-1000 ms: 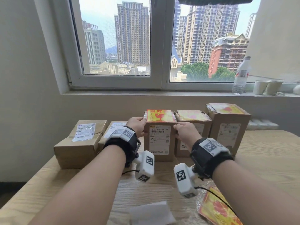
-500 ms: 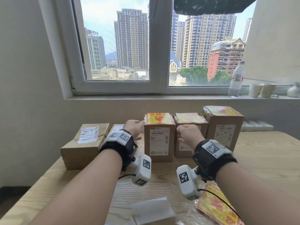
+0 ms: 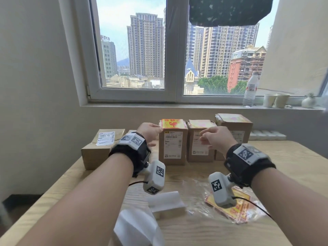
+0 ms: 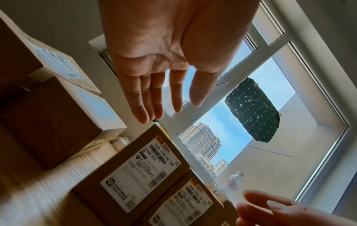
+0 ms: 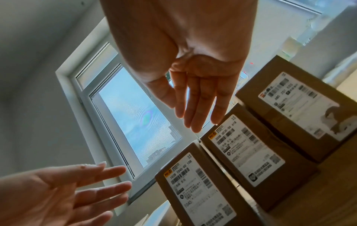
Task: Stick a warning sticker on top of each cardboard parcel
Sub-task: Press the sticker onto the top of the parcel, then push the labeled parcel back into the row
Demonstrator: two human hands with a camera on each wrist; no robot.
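Three upright cardboard parcels stand in a row at the back of the table. The left one (image 3: 173,148) carries a red and yellow warning sticker (image 3: 172,123) on top. The middle parcel (image 3: 201,148) and the right parcel (image 3: 236,128) carry paler stickers. My left hand (image 3: 152,134) hovers by the left parcel's top left edge, fingers straight and holding nothing (image 4: 160,91). My right hand (image 3: 209,137) floats before the middle parcel, also open and empty (image 5: 195,104). Two flat parcels lie at the left, the outer one (image 3: 101,148) bearing only a white label.
A plastic-wrapped stack of stickers (image 3: 237,208) lies near the front right of the wooden table (image 3: 292,166). White backing papers (image 3: 165,203) lie front centre. A bottle (image 3: 250,89), paper cups (image 3: 276,100) and a small vase (image 3: 308,102) stand on the sill.
Both hands have come off the sides of the left stickered parcel, and their fingers have straightened. The head view has tilted up.
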